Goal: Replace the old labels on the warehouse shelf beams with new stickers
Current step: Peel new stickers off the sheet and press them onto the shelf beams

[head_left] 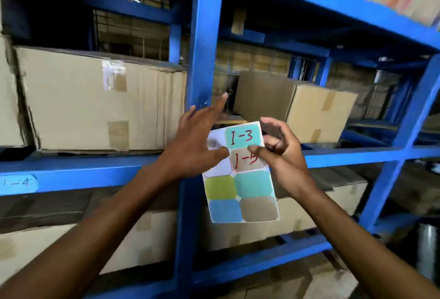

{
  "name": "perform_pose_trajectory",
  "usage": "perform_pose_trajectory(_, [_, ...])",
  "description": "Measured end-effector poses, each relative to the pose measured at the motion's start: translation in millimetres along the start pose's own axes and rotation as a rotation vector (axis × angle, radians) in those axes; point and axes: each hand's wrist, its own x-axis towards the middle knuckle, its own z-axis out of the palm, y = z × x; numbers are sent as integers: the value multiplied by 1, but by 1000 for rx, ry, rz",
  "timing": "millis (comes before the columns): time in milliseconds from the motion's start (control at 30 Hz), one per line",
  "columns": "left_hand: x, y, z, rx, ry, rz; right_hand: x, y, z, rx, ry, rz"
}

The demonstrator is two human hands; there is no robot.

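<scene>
Item: sticker sheet (240, 174), held before the blue shelf beam (95, 170).
Right hand (283, 153): grip pinching the sheet at the "1-5" sticker (246, 159).
Left hand (197, 143): grip released, thumb at that sticker's edge.
I'd lift a corner slowly, keeping the sheet taut.
</scene>
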Motion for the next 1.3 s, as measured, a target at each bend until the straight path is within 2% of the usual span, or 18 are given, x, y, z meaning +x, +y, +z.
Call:
perform_pose_trajectory(100, [26,21,7,-173,-116,-154,13,-6,-22,42,-52,-11])
perform_pose_trajectory(167, [37,30,12,-293,-107,-193,19,-8,-32,3,-32,-34])
perform_pose_trajectory(233, [44,32,13,-327,-90,-210,23,-7,-35,-141,-3,-98])
perform_pose_trajectory(300, [54,34,13,-344,-97,-197,30,-9,-39,-292,33,-186])
perform_pose_trajectory(500, [80,40,7,-424,-102,-119,55,-16,-42,-544,81,-347])
perform_pose_trajectory(600, [91,35,6,-450,-74,-80,66,-17,-40,-602,131,-386])
perform_pose_trajectory(667, [97,28,7,-461,-62,-83,70,-18,-36,-558,183,-398])
perform_pose_trajectory(833, [119,16,5,-327,-66,-34,89,-29,-32,-452,295,-362])
perform_pose_trajectory(900, [131,14,5,-145,-32,16,94,-35,-33,-470,280,-345])
perform_pose_trajectory(1033, [156,9,6,159,-29,12,105,-45,-35,-553,218,-254])
perform_pose_trajectory(1167, [182,20,12,420,38,147,127,-51,-47,-499,219,-211])
perform_pose_trajectory(1300, [206,32,24,223,114,101,161,-52,-84,-518,214,-271])
